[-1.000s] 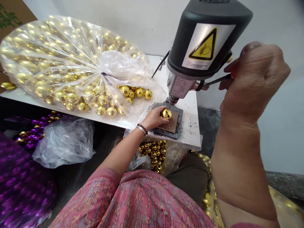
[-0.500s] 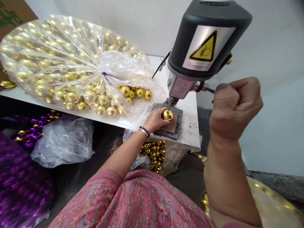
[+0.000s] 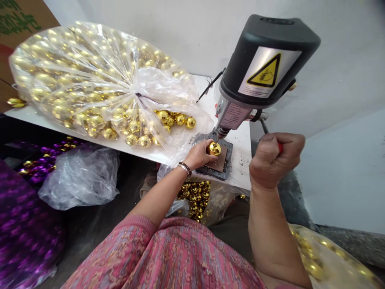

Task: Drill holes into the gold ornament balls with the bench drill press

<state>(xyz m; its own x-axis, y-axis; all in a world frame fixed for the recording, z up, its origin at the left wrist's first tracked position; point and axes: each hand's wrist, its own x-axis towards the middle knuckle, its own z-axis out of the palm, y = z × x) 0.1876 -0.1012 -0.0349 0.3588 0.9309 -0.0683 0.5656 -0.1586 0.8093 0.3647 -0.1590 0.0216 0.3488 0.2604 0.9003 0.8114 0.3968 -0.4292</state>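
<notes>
A shiny gold faceted ball (image 3: 215, 149) is gripped between the thumb and fingers of my left hand (image 3: 198, 155). It rests over a brown board (image 3: 221, 161) on the dark base (image 3: 229, 160) of a drill press (image 3: 272, 60). The chuck (image 3: 223, 132) sits just above the ball, its thin bit at the ball's top; whether it has entered I cannot tell. My right hand (image 3: 275, 160) is wrapped round the drill press's feed lever (image 3: 264, 126), and a bit of its red knob (image 3: 280, 147) shows between the fingers.
A big clear bag of gold balls (image 3: 90, 80) lies on the white table (image 3: 192, 82), with loose gold balls (image 3: 180, 119) by its mouth. Dark shavings surround the base. Below are a crumpled plastic bag (image 3: 81, 176), purple balls (image 3: 24, 224) and more gold balls (image 3: 195, 196).
My right hand has moved down and left with the feed lever. The left hand still holds the ball under the chuck. The view has shifted slightly.
</notes>
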